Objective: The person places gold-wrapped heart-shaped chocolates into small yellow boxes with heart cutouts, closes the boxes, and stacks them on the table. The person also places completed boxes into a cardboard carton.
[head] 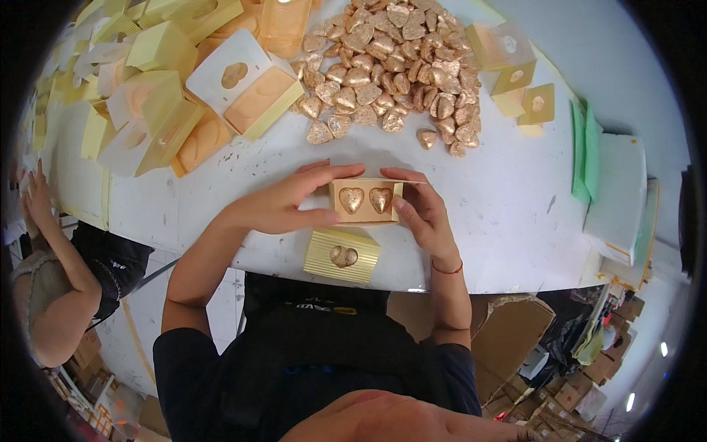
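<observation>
Between my two hands is a small open cardboard box [367, 217] with a peach-coloured insert. Two gold-foil hearts [352, 200] sit side by side in its hollows. My left hand [287, 199] grips the box's left end, thumb in front and fingers behind. My right hand [422, 212] holds the right end, its thumb over the right side flap and fingers behind the raised lid. Just in front, near the table edge, lies a closed yellow ribbed box [342, 269]; two hearts show through its heart-shaped window.
A large heap of gold-foil hearts [386, 72] covers the far middle of the white table [497, 221]. Open yellow boxes [160, 110] are piled at the left; a few more [513, 88] stand far right. Another person's hand [38, 193] shows at the left edge. Green sheets [584, 152] lie right.
</observation>
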A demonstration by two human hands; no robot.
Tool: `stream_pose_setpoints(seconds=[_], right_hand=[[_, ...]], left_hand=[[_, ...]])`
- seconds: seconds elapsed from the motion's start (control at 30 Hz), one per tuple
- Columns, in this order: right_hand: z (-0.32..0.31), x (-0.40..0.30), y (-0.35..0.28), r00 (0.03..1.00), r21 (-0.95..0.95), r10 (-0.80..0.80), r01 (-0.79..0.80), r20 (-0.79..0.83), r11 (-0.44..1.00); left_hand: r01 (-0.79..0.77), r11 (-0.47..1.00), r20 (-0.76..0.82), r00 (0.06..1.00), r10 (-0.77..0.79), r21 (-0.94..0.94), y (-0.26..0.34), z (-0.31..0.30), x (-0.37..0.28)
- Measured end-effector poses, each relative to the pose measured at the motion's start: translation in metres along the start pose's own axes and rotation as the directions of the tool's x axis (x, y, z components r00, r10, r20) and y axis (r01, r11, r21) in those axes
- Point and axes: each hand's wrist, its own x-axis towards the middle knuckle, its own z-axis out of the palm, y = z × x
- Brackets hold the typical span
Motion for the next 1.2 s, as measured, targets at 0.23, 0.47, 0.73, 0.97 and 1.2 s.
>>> stream_pose_setpoints(seconds=[0.23, 0.47, 0.73, 0.97, 1.2], right_hand=[[0.009, 0.000, 0.005, 0.992, -0.202, -0.106, 0.091, -0.067, 0.975], [0.006, -0.001, 0.015, 0.962, -0.134, -0.272, 0.271, 0.016, 0.953], [-0.003, -0.004, -0.004, 0.976, -0.136, -0.182, 0.197, 0.116, 0.971], [0.006, -0.012, 0.013, 0.910, -0.499, -0.413, 0.378, 0.044, 0.780], [0.009, -0.019, 0.002, 0.887, -0.650, -0.448, 0.409, 0.117, 0.640]], left_hand=[[0.034, 0.972, -0.138, 0.990, -0.001, 0.234, 0.000, 0.019, 0.006], [-0.142, 0.990, -0.301, 0.944, 0.134, -0.004, -0.020, 0.037, 0.015], [-0.129, 0.991, -0.275, 0.955, 0.111, -0.048, -0.016, 0.036, 0.015], [-0.279, 0.959, -0.137, 0.953, 0.270, -0.052, -0.014, 0.029, 0.010], [-0.367, 0.747, -0.134, 0.846, 0.516, 0.554, -0.024, 0.038, -0.001]])
